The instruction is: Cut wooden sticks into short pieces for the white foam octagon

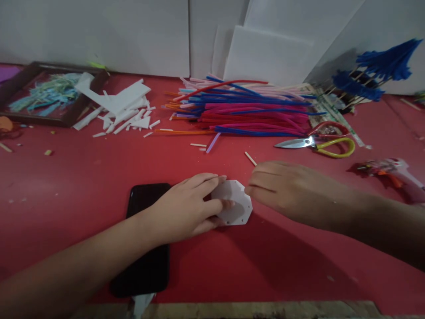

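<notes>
Red tabletop (99, 170) bears a black phone (149, 199); right of it, a white many-sided piece (238, 212), rim holes (242, 220) made but seemingly unfilled, lies under the left hand's (191, 204) spread fingers. Farther right, the right hand's (287, 186) fingers bunch narrow; whether holding anything, I cannot tell.

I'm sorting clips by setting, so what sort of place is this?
Probably a craft workspace: a red tabletop holds a bundle of coloured pipe cleaners, a pair of scissors and a pile of white offcuts.
</notes>
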